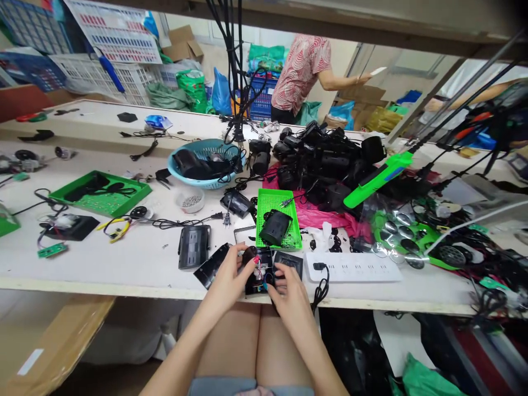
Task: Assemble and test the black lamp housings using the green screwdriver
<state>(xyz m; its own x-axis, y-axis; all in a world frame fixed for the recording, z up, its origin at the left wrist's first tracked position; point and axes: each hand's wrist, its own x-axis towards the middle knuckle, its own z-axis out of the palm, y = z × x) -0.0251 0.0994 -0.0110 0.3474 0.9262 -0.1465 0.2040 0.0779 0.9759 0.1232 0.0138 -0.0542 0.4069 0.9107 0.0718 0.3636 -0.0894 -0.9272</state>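
An opened black device housing (256, 286) lies at the table's front edge, with a motor-like part, thin wires and a bit of circuit board inside. Over its left side is my left hand (233, 270), thumb and fingers closed on a dark round part (249, 254) at the housing's top. My right hand (291, 286) is at the housing's right side, fingers bent and touching the wires; whether it pinches one is too small to tell. Black cover pieces flank the housing, one (212, 267) on the left and another (289, 263) behind my right fingers.
Behind the hands is a green basket (269, 204) holding a black device. A white power strip (363, 268) lies right, a black unit (193, 246) left. Farther back are a blue basket (177, 171), a heap of black devices (330, 159) and a hanging green tool (377, 179). A person (299, 74) stands beyond.
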